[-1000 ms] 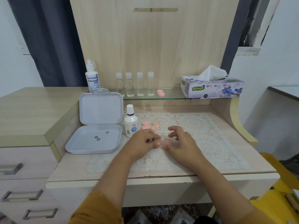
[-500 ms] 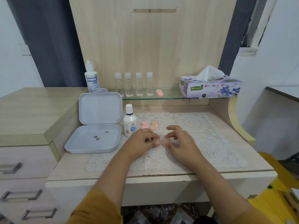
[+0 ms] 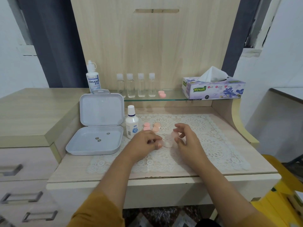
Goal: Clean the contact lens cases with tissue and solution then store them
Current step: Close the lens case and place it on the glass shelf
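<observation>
A pale pink contact lens case (image 3: 167, 142) lies on the lace mat between my hands. My left hand (image 3: 144, 143) pinches its left end. The curled fingers of my right hand (image 3: 185, 138) grip its right end at the cap. Two more cases, one pink (image 3: 146, 126) and one orange (image 3: 156, 127), sit just behind, beside a small solution bottle (image 3: 132, 126). The tissue box (image 3: 213, 88) stands on the glass shelf at the right. An open white storage box (image 3: 98, 128) lies to the left.
On the glass shelf (image 3: 173, 98) stand a large Dream Eye bottle (image 3: 93, 79), several small clear bottles (image 3: 136, 86) and another pink case (image 3: 162, 94). A raised cabinet top lies to the left, with drawers below. The lace mat (image 3: 213, 145) covers the desk.
My right hand's fingers have shifted around the case's right end and lifted slightly. My left hand keeps its hold in the same place.
</observation>
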`<state>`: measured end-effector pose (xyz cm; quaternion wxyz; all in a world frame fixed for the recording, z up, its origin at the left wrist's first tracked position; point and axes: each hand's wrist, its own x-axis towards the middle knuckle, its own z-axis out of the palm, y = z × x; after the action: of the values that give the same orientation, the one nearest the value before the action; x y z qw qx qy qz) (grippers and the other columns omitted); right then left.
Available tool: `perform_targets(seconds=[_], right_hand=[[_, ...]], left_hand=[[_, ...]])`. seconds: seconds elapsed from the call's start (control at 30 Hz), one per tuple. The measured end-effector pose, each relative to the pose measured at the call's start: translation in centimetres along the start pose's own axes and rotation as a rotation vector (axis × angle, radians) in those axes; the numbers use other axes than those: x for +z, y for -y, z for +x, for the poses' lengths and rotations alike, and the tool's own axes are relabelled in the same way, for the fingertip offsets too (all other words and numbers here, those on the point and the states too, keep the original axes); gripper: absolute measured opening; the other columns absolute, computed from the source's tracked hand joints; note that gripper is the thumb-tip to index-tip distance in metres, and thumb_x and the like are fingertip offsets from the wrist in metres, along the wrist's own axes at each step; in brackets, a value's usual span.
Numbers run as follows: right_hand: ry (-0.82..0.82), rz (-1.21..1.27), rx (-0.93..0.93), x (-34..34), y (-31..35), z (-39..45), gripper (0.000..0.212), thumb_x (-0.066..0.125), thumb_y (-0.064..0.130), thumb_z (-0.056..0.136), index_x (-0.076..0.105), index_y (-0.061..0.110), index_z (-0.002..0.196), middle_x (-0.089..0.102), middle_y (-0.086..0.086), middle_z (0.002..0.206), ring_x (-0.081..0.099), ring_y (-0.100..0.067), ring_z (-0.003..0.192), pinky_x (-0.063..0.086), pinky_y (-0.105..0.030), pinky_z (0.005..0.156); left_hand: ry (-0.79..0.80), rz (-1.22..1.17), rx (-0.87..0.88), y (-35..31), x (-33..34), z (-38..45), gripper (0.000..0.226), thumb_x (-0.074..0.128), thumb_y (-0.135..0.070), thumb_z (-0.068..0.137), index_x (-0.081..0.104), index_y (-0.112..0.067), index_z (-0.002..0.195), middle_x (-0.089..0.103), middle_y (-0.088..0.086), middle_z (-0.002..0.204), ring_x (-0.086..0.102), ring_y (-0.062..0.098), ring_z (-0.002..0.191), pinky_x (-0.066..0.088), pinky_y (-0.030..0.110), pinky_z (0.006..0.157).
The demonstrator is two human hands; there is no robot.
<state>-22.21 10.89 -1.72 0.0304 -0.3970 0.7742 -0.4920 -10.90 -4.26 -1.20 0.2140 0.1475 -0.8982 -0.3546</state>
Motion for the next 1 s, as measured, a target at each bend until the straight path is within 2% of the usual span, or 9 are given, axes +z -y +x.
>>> perform_targets(seconds=[0.13,0.27,0.47,0.53,0.6,0.67,0.73,0.83,1.0], right_hand=[[-0.062,-0.021,0.139,0.0,-0.6,0.6,0.04,0.055,0.014,0.094,0.043,0.031,0.128,0.057,0.013,0.108,0.05,-0.016,0.111,0.043,-0.043,0.098],[-0.027,-0.07,0.182,0.3,-1.0,0.8,0.039,0.058,0.02,0.091,0.043,0.034,0.124,0.059,0.019,0.1,0.054,-0.016,0.11,0.045,-0.048,0.096],[-0.011,-0.085,0.19,0.3,-0.9,0.7,0.029,0.053,0.029,0.092,0.047,0.039,0.118,0.058,0.021,0.105,0.051,-0.015,0.115,0.041,-0.045,0.101],[-0.002,-0.079,0.171,0.2,-0.6,0.6,0.03,0.051,0.028,0.09,0.052,0.041,0.118,0.054,0.022,0.111,0.046,-0.013,0.121,0.04,-0.043,0.103],[0.035,-0.142,0.122,0.0,-0.2,0.4,0.033,0.052,0.024,0.088,0.059,0.038,0.117,0.051,0.023,0.112,0.037,-0.01,0.124,0.032,-0.036,0.105],[0.072,-0.285,0.033,-0.2,0.3,0.4,0.032,0.058,0.027,0.087,0.063,0.037,0.116,0.052,0.02,0.123,0.032,-0.008,0.124,0.024,-0.029,0.098],[0.096,-0.384,-0.007,-0.1,0.4,0.4,0.031,0.062,0.042,0.086,0.064,0.038,0.117,0.05,0.019,0.13,0.03,-0.009,0.125,0.02,-0.029,0.095],[0.103,-0.455,-0.039,0.2,0.1,0.4,0.032,0.06,0.052,0.087,0.066,0.039,0.115,0.049,0.019,0.131,0.03,-0.01,0.125,0.019,-0.028,0.093],[0.09,-0.463,-0.054,0.2,-0.1,0.6,0.032,0.061,0.055,0.086,0.069,0.039,0.112,0.051,0.021,0.126,0.031,-0.008,0.121,0.018,-0.027,0.089]], left_hand=[[0.004,-0.002,0.002,0.1,0.0,0.0,0.024,0.07,-0.024,0.085,0.072,-0.024,0.109,0.061,-0.015,0.094,0.055,0.008,0.094,0.043,0.022,0.086],[0.005,-0.002,0.0,0.2,0.0,0.1,0.025,0.07,-0.024,0.084,0.072,-0.023,0.109,0.061,-0.016,0.093,0.055,0.008,0.093,0.042,0.022,0.086],[-0.007,0.006,0.005,0.2,0.0,0.0,0.028,0.07,-0.025,0.084,0.071,-0.022,0.112,0.059,-0.018,0.092,0.053,0.007,0.094,0.042,0.023,0.087],[-0.008,0.009,0.007,0.2,0.0,0.0,0.03,0.07,-0.027,0.084,0.07,-0.022,0.113,0.059,-0.016,0.093,0.052,0.007,0.094,0.041,0.023,0.087],[-0.004,0.023,0.016,0.2,0.0,-0.1,0.031,0.07,-0.027,0.084,0.07,-0.021,0.115,0.06,-0.014,0.096,0.051,0.008,0.096,0.04,0.023,0.087],[-0.006,0.027,0.023,0.2,0.0,-0.1,0.031,0.07,-0.026,0.084,0.07,-0.02,0.115,0.06,-0.014,0.096,0.052,0.008,0.095,0.041,0.024,0.088],[-0.017,0.018,0.025,0.2,0.0,-0.1,0.029,0.069,-0.026,0.085,0.07,-0.019,0.114,0.058,-0.018,0.092,0.051,0.007,0.091,0.042,0.024,0.088],[-0.019,0.025,0.021,0.1,0.0,-0.1,0.028,0.069,-0.03,0.085,0.072,-0.021,0.111,0.058,-0.019,0.09,0.051,0.005,0.09,0.043,0.023,0.086],[-0.023,0.021,0.01,0.2,0.1,0.0,0.022,0.07,-0.03,0.084,0.073,-0.023,0.104,0.06,-0.019,0.091,0.052,0.003,0.088,0.041,0.02,0.082]])
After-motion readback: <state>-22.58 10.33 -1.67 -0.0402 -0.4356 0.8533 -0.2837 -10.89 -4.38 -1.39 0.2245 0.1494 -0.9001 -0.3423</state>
